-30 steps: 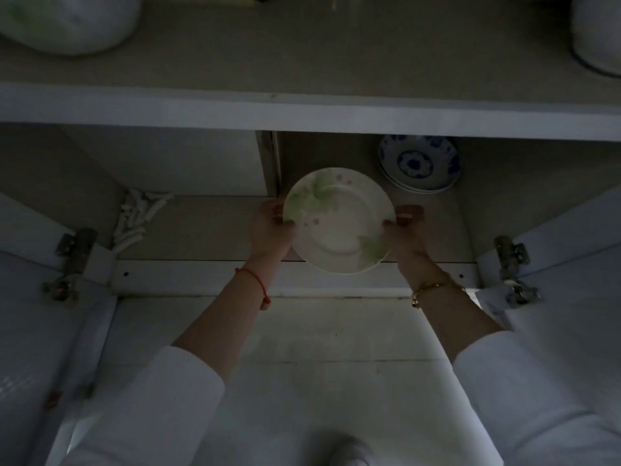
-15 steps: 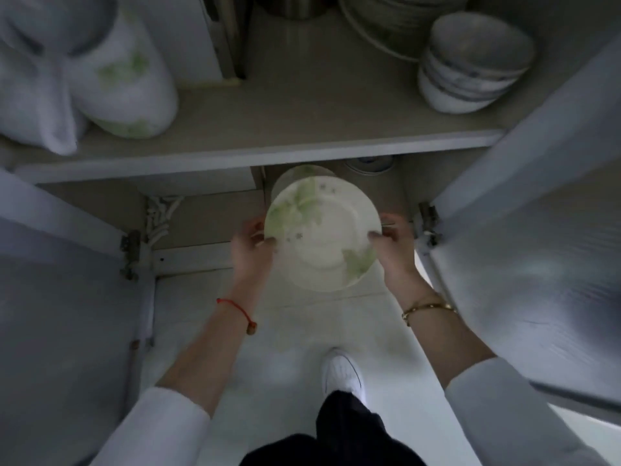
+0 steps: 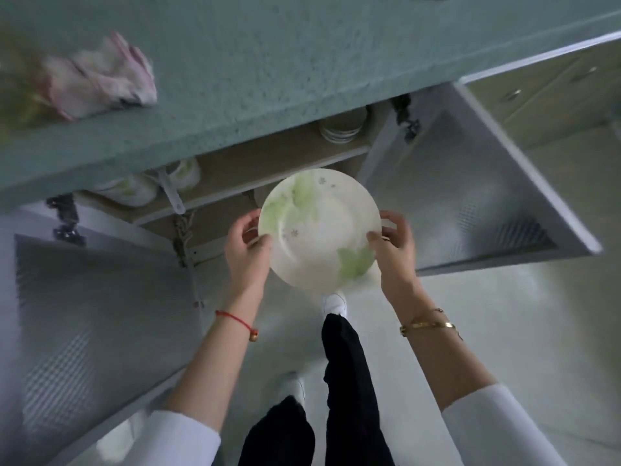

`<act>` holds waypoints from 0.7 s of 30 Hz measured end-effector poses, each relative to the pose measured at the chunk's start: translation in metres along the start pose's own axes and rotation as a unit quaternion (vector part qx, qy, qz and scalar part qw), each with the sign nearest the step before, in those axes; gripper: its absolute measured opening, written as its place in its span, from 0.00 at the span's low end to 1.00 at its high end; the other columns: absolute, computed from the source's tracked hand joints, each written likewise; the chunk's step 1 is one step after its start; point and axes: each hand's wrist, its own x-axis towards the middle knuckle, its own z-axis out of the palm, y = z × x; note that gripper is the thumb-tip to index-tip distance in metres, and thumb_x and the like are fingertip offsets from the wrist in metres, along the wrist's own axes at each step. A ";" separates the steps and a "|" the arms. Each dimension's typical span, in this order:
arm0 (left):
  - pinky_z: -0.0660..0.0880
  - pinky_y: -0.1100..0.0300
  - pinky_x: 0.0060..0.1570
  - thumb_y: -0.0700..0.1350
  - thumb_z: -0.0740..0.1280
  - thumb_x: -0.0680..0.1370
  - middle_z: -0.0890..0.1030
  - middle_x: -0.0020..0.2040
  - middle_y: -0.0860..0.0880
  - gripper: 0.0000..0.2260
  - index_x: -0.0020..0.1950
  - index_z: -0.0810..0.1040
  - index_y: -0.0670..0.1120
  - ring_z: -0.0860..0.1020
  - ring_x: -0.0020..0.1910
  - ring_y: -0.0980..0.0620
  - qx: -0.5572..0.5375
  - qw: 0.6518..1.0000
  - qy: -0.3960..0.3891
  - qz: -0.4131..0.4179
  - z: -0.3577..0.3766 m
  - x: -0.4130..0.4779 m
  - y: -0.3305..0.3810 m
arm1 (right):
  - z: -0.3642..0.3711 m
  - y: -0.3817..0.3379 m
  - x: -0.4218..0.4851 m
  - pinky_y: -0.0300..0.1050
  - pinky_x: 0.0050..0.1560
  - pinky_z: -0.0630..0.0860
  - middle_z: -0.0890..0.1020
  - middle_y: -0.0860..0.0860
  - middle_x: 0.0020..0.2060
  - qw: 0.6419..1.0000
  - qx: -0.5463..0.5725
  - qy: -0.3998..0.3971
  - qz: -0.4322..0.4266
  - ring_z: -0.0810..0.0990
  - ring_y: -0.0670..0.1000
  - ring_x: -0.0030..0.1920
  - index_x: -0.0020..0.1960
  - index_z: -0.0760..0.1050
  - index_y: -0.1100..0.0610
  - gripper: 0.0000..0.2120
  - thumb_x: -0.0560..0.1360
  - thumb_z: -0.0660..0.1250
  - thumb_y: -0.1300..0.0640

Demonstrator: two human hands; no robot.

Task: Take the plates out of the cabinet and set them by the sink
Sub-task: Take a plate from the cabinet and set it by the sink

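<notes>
We hold a round white plate with green leaf prints (image 3: 319,227) in the air, in front of the open cabinet (image 3: 282,169) and below the green speckled desk (image 3: 255,68). Our left hand (image 3: 247,250) pinches its left rim, and our right hand (image 3: 393,245) pinches its right rim. A crumpled pink and white cloth (image 3: 100,82) lies on the desk.

plate (image 3: 319,230) between both hands, before open cabinet (image 3: 268,169), cloth (image 3: 100,82) on counter (image 3: 268,62)
</notes>
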 end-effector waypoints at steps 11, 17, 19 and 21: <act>0.78 0.67 0.45 0.31 0.67 0.71 0.84 0.54 0.49 0.20 0.55 0.80 0.53 0.83 0.52 0.55 -0.012 0.980 -0.189 0.053 -0.006 -0.147 0.186 | -0.123 -0.156 -0.173 0.52 0.45 0.75 0.80 0.53 0.40 0.993 0.089 0.069 -0.036 0.78 0.55 0.43 0.57 0.75 0.52 0.17 0.74 0.64 0.71; 0.78 0.68 0.42 0.32 0.67 0.71 0.85 0.50 0.52 0.18 0.56 0.80 0.50 0.83 0.48 0.58 0.003 0.959 -0.273 0.073 0.038 -0.218 0.250 | -0.199 -0.196 -0.230 0.52 0.44 0.73 0.79 0.52 0.41 0.980 0.140 0.130 -0.059 0.77 0.54 0.43 0.57 0.76 0.51 0.18 0.74 0.64 0.71; 0.79 0.66 0.43 0.31 0.67 0.72 0.85 0.50 0.51 0.18 0.57 0.80 0.48 0.83 0.48 0.57 0.011 0.948 -0.307 0.077 0.063 -0.244 0.264 | -0.233 -0.206 -0.243 0.53 0.44 0.72 0.79 0.54 0.43 0.972 0.158 0.159 -0.071 0.77 0.55 0.44 0.56 0.76 0.50 0.18 0.74 0.64 0.71; 0.80 0.63 0.46 0.31 0.67 0.72 0.85 0.50 0.50 0.18 0.57 0.80 0.48 0.84 0.49 0.55 0.018 0.938 -0.334 0.085 0.089 -0.264 0.273 | -0.264 -0.212 -0.250 0.53 0.43 0.73 0.78 0.55 0.44 0.965 0.168 0.181 -0.084 0.77 0.55 0.43 0.55 0.76 0.50 0.18 0.74 0.64 0.71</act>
